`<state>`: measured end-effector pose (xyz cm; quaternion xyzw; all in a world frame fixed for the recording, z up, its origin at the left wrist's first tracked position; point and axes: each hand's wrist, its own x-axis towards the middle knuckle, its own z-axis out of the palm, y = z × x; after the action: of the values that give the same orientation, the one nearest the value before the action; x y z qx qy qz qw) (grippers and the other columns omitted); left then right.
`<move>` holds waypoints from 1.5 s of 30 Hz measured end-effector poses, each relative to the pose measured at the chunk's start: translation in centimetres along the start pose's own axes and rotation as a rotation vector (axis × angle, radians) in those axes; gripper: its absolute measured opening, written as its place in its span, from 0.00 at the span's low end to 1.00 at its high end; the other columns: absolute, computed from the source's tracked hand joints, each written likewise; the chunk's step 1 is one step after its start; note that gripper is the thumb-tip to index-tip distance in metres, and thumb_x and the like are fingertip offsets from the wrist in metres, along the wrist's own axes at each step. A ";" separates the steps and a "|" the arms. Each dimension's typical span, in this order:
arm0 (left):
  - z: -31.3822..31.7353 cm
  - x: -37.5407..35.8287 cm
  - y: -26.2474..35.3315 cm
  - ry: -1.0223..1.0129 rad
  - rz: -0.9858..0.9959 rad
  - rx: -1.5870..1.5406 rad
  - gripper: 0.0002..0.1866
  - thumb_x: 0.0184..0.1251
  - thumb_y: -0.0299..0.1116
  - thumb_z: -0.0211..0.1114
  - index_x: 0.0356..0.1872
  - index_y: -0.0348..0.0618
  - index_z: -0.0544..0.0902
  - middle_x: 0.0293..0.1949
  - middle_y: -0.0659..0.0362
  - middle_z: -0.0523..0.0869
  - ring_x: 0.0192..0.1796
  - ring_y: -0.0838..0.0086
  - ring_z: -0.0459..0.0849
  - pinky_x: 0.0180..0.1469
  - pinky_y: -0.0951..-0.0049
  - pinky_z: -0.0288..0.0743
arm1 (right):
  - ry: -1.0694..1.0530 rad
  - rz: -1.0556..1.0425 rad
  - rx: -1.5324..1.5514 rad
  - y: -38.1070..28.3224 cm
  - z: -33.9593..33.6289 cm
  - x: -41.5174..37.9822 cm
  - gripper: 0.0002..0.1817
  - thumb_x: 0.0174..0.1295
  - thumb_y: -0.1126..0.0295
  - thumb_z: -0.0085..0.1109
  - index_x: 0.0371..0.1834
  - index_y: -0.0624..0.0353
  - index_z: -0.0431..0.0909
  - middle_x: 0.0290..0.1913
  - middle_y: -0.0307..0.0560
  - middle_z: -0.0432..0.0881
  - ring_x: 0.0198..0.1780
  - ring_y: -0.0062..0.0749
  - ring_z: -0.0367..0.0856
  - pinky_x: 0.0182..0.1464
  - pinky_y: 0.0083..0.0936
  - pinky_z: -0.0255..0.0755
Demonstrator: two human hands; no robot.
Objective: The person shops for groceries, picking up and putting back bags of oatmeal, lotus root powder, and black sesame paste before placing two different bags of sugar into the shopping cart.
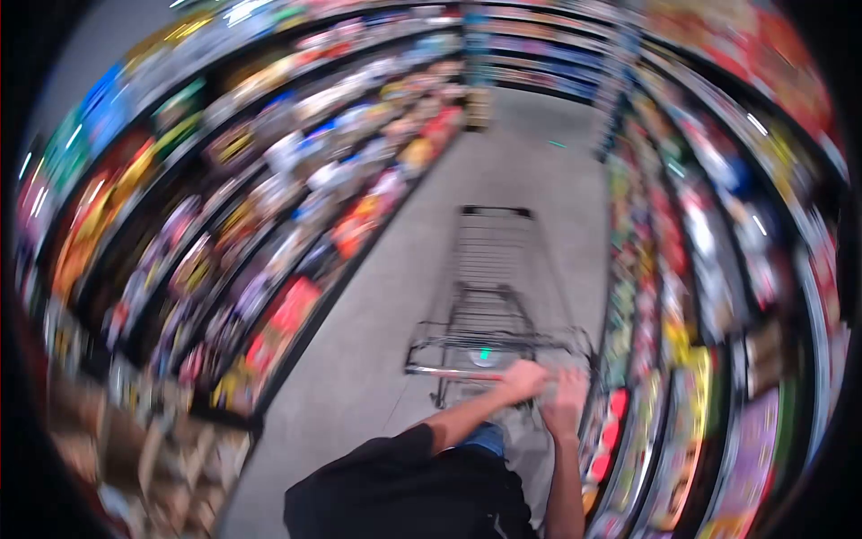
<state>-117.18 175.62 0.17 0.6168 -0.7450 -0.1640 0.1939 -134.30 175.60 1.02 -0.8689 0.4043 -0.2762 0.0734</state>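
Observation:
A wire shopping cart [492,260] stands in front of me in a store aisle, its basket showing no goods. My left hand [523,381] is closed around the cart's handle [449,371], right of the handle's middle. Close beside it on the right, my right hand [565,395] lies at the right end of the handle. Its fingers point forward and are smeared by motion, so their grip is unclear.
Blurred shelves of colourful packages [269,189] run along the left side, and more shelves [664,269] stand close to the cart's right side. Grey floor [539,153] stretches ahead to shelves [539,54] at the aisle's far end. A wooden stand [478,108] is at the left shelf's far corner.

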 end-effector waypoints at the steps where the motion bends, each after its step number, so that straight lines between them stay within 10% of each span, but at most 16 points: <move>1: 1.1 0.3 0.0 0.051 -0.024 0.031 0.16 0.55 0.38 0.64 0.43 0.41 0.82 0.30 0.46 0.86 0.36 0.52 0.87 0.38 0.50 0.80 | -0.099 0.056 0.063 0.1 -0.4 -0.2 0.38 0.51 0.75 0.59 0.71 0.61 0.64 0.73 0.64 0.60 0.77 0.63 0.49 0.77 0.51 0.46; 18: 3.9 -2.3 2.8 -0.011 -0.016 0.169 0.24 0.55 0.39 0.66 0.53 0.39 0.78 0.26 0.54 0.87 0.31 0.59 0.88 0.31 0.58 0.78 | -0.230 0.181 0.051 -0.3 -1.2 -5.0 0.50 0.50 0.77 0.63 0.79 0.59 0.48 0.81 0.59 0.40 0.81 0.60 0.30 0.79 0.51 0.35; 23: 6.0 -4.0 3.7 0.251 0.051 0.116 0.21 0.55 0.37 0.66 0.50 0.41 0.80 0.30 0.54 0.88 0.32 0.61 0.88 0.35 0.60 0.76 | -0.218 0.264 0.041 -0.9 -1.6 -6.5 0.49 0.52 0.74 0.62 0.79 0.59 0.47 0.81 0.58 0.39 0.81 0.60 0.29 0.79 0.50 0.34; 45: 3.6 -4.3 6.3 0.002 0.083 0.039 0.16 0.62 0.41 0.62 0.43 0.40 0.74 0.30 0.51 0.86 0.31 0.57 0.87 0.29 0.57 0.79 | -0.009 0.307 0.065 -0.9 -1.1 -8.4 0.44 0.54 0.76 0.62 0.77 0.57 0.54 0.79 0.64 0.47 0.79 0.69 0.39 0.76 0.58 0.45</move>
<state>-123.58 181.04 -0.30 0.5891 -0.7728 -0.1406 0.1895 -138.71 182.52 -1.26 -0.7952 0.5227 -0.2710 0.1448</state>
